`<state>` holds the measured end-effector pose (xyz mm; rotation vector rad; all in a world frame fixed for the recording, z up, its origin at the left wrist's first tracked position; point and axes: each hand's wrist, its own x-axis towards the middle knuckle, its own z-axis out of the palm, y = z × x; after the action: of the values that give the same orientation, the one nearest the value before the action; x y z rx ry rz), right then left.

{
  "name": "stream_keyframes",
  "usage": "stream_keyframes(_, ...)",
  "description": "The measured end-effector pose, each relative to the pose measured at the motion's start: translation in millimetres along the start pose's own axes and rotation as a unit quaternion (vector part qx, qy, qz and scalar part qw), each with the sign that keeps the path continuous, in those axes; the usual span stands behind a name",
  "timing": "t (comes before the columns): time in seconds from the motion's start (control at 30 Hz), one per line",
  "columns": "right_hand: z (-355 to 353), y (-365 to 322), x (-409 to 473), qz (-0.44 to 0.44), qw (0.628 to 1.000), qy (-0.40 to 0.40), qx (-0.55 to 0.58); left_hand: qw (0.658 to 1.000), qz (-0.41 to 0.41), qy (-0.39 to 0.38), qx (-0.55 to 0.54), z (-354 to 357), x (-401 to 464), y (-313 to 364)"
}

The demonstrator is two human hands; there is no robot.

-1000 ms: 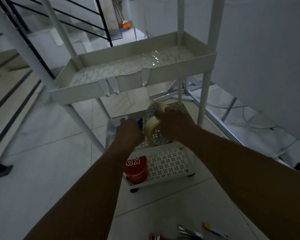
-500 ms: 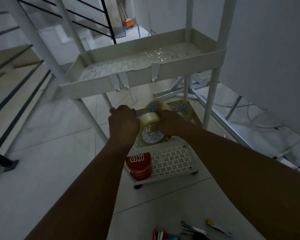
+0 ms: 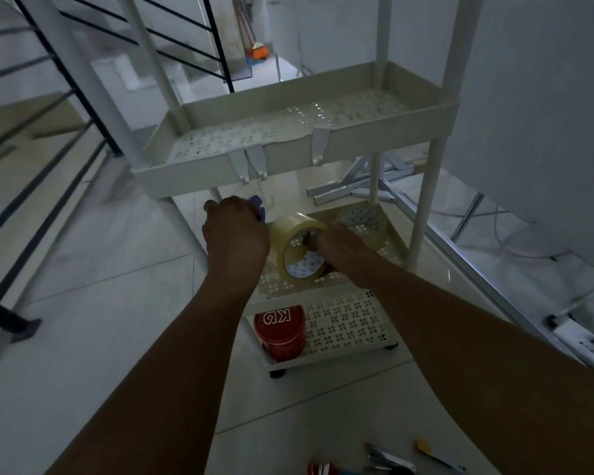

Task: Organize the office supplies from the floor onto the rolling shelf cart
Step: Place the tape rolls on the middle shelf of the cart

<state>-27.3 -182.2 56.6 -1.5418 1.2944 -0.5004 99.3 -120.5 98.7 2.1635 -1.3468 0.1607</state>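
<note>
Both hands have shifted since 0.5 s ago: left hand (image 3: 235,234) sits further back-left, and the clear tape roll (image 3: 297,250) is tipped more on edge, core facing up-right. Right hand (image 3: 336,243) has fingers hooked into the roll's core, pinching its rim, over the middle shelf (image 3: 396,246) of the rolling cart (image 3: 422,214). Left hand curled into a fist round sth blue (image 3: 258,209), only a sliver visible. 2nd tape roll (image 3: 362,221) lies flat at the shelf's back-right. Red KB tin (image 3: 279,332) stands on bottom shelf (image 3: 348,325), front-left corner. Top shelf (image 3: 288,132) holds nothing visible. Stapler (image 3: 390,459) & cutter (image 3: 438,454) lie on floor (image 3: 100,320) near frame bottom.
</note>
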Motion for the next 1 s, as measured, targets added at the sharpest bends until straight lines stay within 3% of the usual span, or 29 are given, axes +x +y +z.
stream_keyframes(0.1,1,8,4,0.034,0.997,0.025,0.057,1.000,-0.012,-0.009,-0.005,3,-1,-4)
stream_keyframes(0.3,-13,10,19,0.073,0.974,0.069,0.203,0.985,-0.108,-0.004,-0.137,7,-8,-6)
stream_keyframes(0.43,-11,13,20,0.057,0.990,0.069,0.110,0.968,-0.140,-0.009,-0.209,10,-24,-4)
stream_keyframes(0.5,-7,15,14,0.047,0.989,0.125,0.065,0.947,-0.178,-0.014,-0.266,16,-31,-7)
stream_keyframes(0.63,6,18,-19,0.011,0.976,0.189,0.107,0.887,-0.249,-0.014,-0.389,21,-56,-6)
stream_keyframes(0.73,14,30,-46,0.011,0.977,0.159,0.142,0.852,-0.252,-0.035,-0.457,24,-83,-1)
stream_keyframes(0.87,16,46,-70,0.011,0.980,0.062,0.190,0.852,-0.206,-0.073,-0.475,33,-116,3)
stream_keyframes(1.0,23,70,-84,0.037,0.980,0.054,0.187,0.839,-0.210,-0.134,-0.484,48,-146,-1)
